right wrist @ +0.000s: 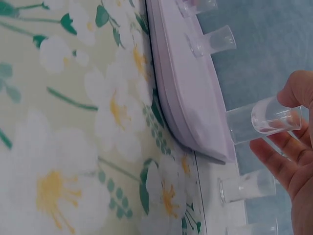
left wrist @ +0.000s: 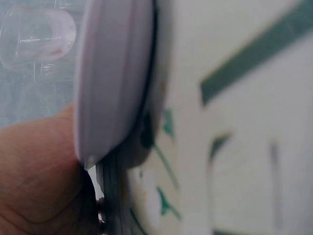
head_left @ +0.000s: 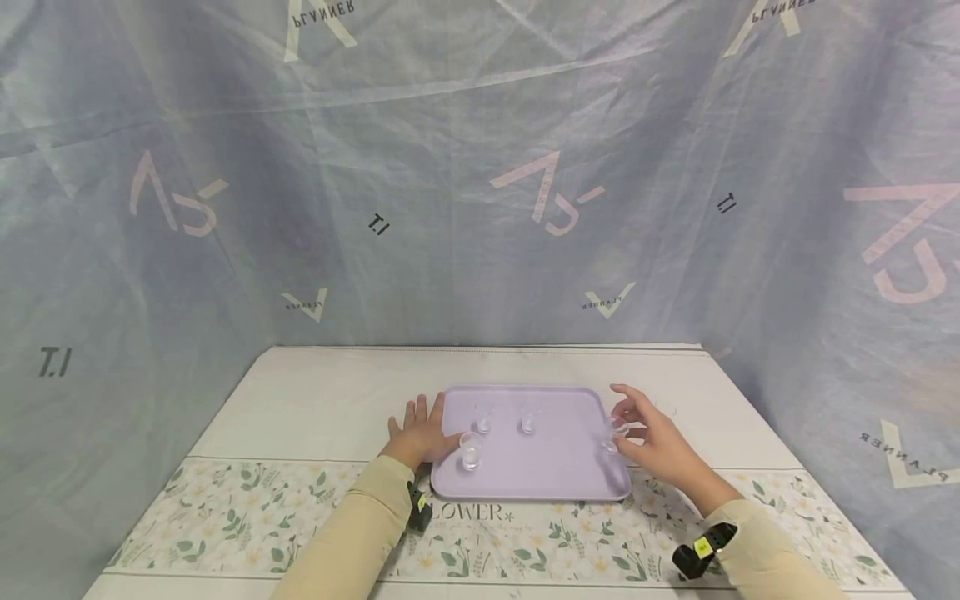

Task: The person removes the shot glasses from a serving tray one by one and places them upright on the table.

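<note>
A lilac tray (head_left: 540, 475) lies on the table. At its right edge my right hand (head_left: 651, 437) pinches a clear plastic cup (right wrist: 240, 125) between thumb and fingers. The cup is upright; whether its base touches the tray cannot be told. My left hand (head_left: 423, 435) rests at the tray's left edge, fingers spread and straight, thumb over the rim. Close to that thumb stands a clear cup (head_left: 470, 454) on the tray. Two more clear cups, one at left (head_left: 483, 423) and one at centre (head_left: 528, 423), stand farther back on it.
Beyond the tray's right end, more clear cups (right wrist: 248, 187) stand on the white tabletop, faint in the head view. A flower-printed band (head_left: 315, 500) runs across the cloth in front. Grey-blue fabric (head_left: 450, 250) hangs behind and at both sides.
</note>
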A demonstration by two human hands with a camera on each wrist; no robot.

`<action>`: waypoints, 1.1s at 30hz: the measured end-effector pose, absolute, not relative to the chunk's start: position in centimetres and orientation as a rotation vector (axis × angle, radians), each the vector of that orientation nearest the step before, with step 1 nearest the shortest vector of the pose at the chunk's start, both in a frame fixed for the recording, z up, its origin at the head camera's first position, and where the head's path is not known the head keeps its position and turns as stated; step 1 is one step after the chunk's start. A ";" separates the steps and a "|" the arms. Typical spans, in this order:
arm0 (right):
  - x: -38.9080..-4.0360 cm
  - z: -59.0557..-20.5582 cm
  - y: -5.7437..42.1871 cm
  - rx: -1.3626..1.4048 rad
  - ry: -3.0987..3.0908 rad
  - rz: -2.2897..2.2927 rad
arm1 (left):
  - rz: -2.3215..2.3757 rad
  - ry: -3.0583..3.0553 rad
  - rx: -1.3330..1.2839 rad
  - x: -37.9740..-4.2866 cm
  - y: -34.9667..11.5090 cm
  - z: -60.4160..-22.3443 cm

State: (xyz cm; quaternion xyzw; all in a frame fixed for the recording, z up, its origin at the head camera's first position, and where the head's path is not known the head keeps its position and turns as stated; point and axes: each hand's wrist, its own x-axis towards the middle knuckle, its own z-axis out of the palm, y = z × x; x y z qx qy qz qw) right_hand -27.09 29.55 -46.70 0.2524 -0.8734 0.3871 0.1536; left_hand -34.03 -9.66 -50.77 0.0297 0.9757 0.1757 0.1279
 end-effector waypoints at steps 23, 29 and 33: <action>-26.4 -46.4 32.7 0.646 -2.559 1.012 | 0.518 2.864 0.105 -34.5 -9.8 -51.6; -26.2 -46.4 33.0 0.639 -2.555 0.996 | 0.482 2.849 0.100 -34.4 -9.8 -51.3; -26.1 -46.5 33.1 0.646 -2.540 1.011 | 0.475 2.843 0.105 -34.0 -9.7 -50.8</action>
